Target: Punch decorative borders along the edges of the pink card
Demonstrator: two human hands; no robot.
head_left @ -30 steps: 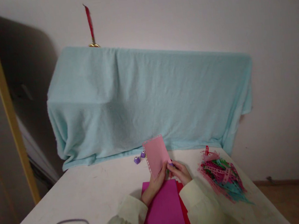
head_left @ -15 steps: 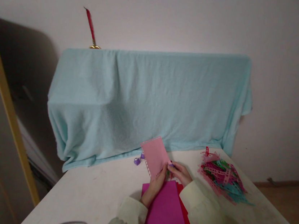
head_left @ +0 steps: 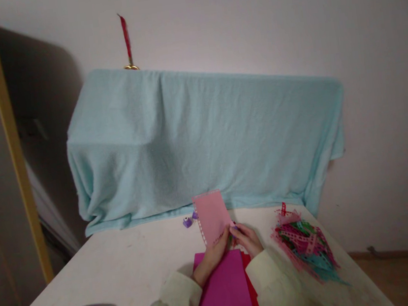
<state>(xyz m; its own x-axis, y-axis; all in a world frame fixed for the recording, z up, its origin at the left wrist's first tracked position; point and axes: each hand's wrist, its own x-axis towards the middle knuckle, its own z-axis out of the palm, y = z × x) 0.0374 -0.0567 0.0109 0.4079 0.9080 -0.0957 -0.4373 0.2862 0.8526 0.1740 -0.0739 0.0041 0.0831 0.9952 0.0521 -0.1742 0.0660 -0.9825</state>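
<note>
A pink sheet of paper (head_left: 211, 214) is tilted up from the table, with rows of punched cut-outs along its left, top and bottom edges. My left hand (head_left: 217, 251) is closed on its lower part. At the lower right edge of the sheet, my right hand (head_left: 249, 241) is closed around a small purple craft punch (head_left: 234, 228), mostly covered by the fingers. Beneath my wrists lies a magenta sheet (head_left: 225, 294), with red sheets (head_left: 252, 286) showing at its right side. Beyond the pink paper's left edge sit two small purple punches (head_left: 187, 222).
To the right, a heap of punched paper strips (head_left: 308, 244) in pink, green, red and teal lies on the white table (head_left: 128, 261). A light blue cloth (head_left: 201, 133) drapes over something at the back. A grey cable (head_left: 92, 305) curves at the front left.
The view has shifted very slightly. Both hands stay at the pink paper's lower right, with only tiny finger movement around the punch.
</note>
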